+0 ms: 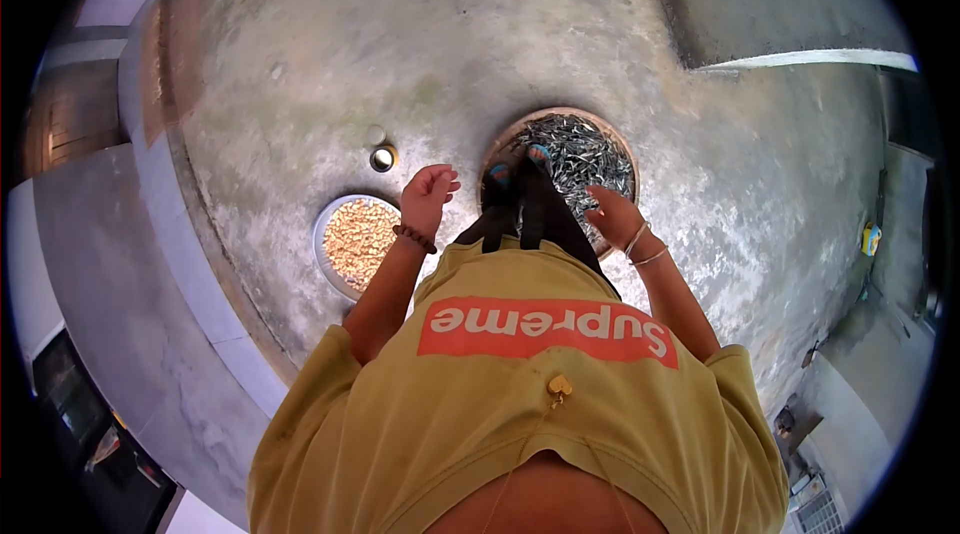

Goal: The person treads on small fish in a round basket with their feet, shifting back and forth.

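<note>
My left hand point(426, 202), a beaded bracelet at its wrist, hangs in the air with loosely bent fingers and nothing seen in them. Just left of it on the floor is a silver basin point(320, 252) of small tan pieces point(358, 236) that look like unshelled peanuts. My right hand point(616, 218), wearing bangles, is held with its fingers apart and no object in them. It overlaps the edge of a round, brown-rimmed tray point(634, 156) full of thin, dark grey strips point(585, 149) whose kind I cannot make out. Neither hand visibly grips anything.
My sandalled feet point(540, 156) appear over the tray's left part. A small round container point(382, 159) stands beyond the basin on the concrete floor point(330, 34). A raised ledge point(190, 224) curves along the left, and a concrete block point(780, 4) is at the upper right.
</note>
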`<state>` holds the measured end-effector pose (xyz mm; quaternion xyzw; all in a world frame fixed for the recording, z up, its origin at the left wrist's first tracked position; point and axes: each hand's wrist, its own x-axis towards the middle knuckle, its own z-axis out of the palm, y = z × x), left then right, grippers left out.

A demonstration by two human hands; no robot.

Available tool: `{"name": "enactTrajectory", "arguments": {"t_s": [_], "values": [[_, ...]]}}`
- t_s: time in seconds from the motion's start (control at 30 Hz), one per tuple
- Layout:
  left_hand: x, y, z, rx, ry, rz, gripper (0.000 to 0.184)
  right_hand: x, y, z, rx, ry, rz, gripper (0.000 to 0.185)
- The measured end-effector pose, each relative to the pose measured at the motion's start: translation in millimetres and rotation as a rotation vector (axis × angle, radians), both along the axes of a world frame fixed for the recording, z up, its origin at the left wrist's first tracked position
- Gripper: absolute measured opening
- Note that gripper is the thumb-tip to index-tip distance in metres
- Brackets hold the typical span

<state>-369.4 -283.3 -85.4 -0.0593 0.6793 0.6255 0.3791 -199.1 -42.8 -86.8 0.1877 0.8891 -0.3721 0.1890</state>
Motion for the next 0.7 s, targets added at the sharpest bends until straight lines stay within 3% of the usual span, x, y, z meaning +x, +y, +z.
{"name": "enactTrajectory", "arguments": {"t_s": [0.1, 0.7], "values": [[1.2, -5.2, -1.6, -0.023, -0.004, -0.017, 0.019, -12.1, -1.3, -2.2, 0.045, 0.121, 0.040, 0.035], [4.7, -27.2, -0.8, -0.018, -0.051, 0.114, 0.019, -34.6, -7.8, -13.9, 0.039, 0.057, 0.157, 0.033]]}}
